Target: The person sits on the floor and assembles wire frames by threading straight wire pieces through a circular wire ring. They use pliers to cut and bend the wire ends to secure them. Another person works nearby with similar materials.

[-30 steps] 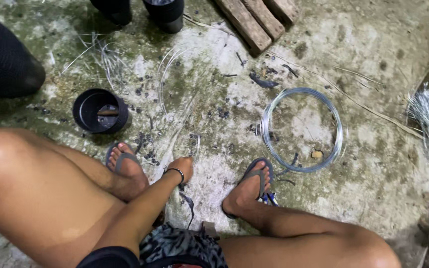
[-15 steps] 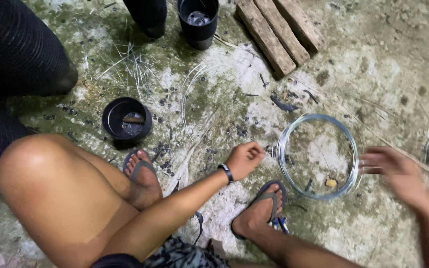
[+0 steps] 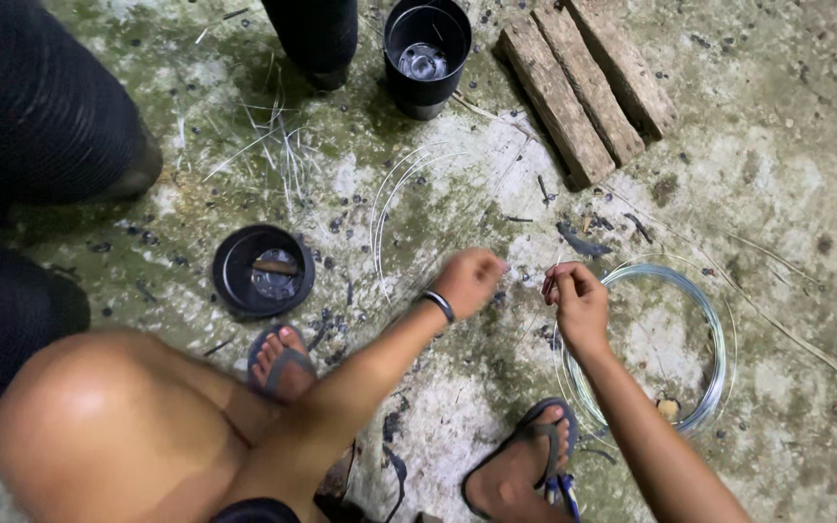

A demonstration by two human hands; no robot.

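Thin wire drawn off a coil between two hands, low over the concrete floor (image 3: pixel 787 145).

The coil of silvery wire (image 3: pixel 704 329) lies flat on the floor by the right sandalled foot (image 3: pixel 525 465); the right hand (image 3: pixel 578 302) pinches a strand at its rim, and the left hand (image 3: pixel 467 281) is closed in a fist, on what I cannot tell. Best kept taut and kink-free. Black cups (image 3: pixel 263 271) and wooden blocks (image 3: pixel 583 87) lie beyond.

Harsh overhead light, glare on knee (image 3: pixel 99 426); dim corners, slight blur.
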